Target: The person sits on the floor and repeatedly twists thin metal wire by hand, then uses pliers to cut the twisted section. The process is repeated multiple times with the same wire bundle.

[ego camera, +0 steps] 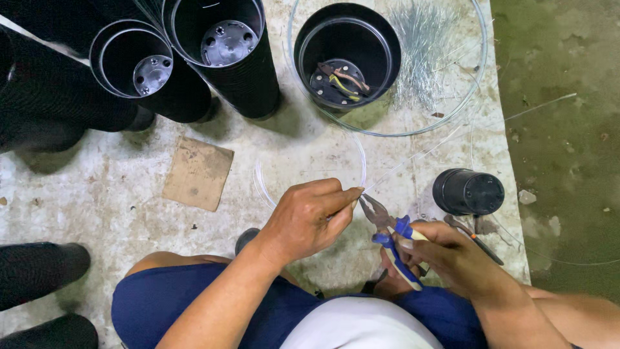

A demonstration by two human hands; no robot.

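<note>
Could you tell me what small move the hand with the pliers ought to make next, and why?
Probably close the pliers on the thin wire. The left hand pinches the wire right at the nose of the pliers, and the right hand grips the blue handles, so the tool seems lined up; whether the tips already bite the wire is too small to tell.

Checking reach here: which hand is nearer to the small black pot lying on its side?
Right. The right hand, gripping the blue-handled pliers, sits just below the small black pot. The left hand is farther off to the pot's left, pinching thin clear tubing.
</note>
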